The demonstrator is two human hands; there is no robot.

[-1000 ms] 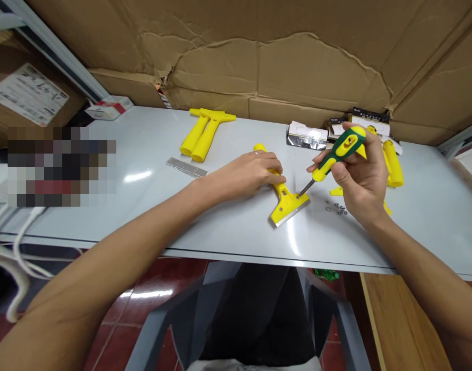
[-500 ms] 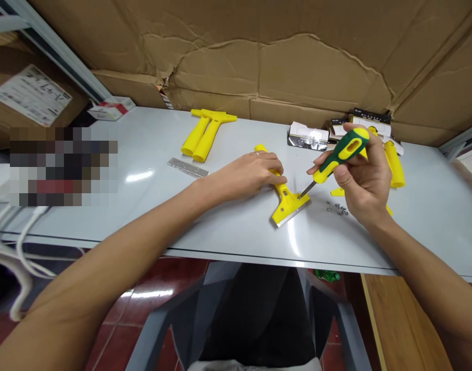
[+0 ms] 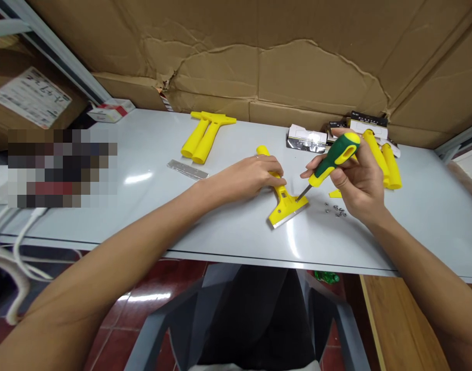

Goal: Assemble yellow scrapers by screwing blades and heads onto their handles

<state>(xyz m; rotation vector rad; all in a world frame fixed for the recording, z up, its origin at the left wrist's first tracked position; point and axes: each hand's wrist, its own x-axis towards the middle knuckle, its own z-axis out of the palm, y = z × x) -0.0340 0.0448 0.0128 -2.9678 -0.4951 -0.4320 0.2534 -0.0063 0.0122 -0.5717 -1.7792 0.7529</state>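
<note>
My left hand (image 3: pixel 255 178) is wrapped round the handle of a yellow scraper (image 3: pixel 284 203), which lies on the table with its metal blade edge toward me. A green and yellow screwdriver (image 3: pixel 334 158) is gripped in my right hand (image 3: pixel 361 180). Its tip meets the right side of the scraper's head, where the fastener itself is too small to make out. Several small screws (image 3: pixel 338 210) lie just left of my right wrist. Partly behind that hand is another yellow piece (image 3: pixel 335 194).
Two yellow scraper handles (image 3: pixel 207 136) lie at the back left, near a flat strip of metal blades (image 3: pixel 187 169). More yellow handles (image 3: pixel 392 167) and black-and-white packets (image 3: pixel 306 139) are at the back right. A cardboard sheet (image 3: pixel 282 72) stands behind the table (image 3: pixel 143 206).
The screwdriver handle has turned slightly and dipped a little leftward with my right hand, its tip still at the scraper's head. My left hand keeps its hold. The view has shifted slightly.
</note>
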